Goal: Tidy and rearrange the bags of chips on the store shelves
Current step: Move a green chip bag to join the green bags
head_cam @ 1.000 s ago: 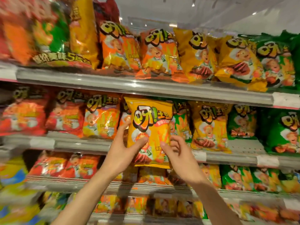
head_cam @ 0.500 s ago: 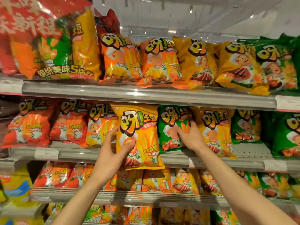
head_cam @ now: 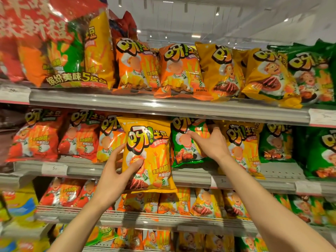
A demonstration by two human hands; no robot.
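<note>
Left hand (head_cam: 116,176): holds the yellow bag (head_cam: 148,155) by its lower left side, thumb across the front, fingers behind it.
Yellow bag: upright, in front of the middle shelf (head_cam: 190,176), its bottom hanging past the shelf's front edge, between the orange bag (head_cam: 109,140) and the green bag (head_cam: 187,142).
Right hand (head_cam: 211,144): fingers spread and curled on the green bag's upper right part, thumb on its front.
Green bag: stands on the middle shelf, tilted, just beside the yellow bag.
</note>
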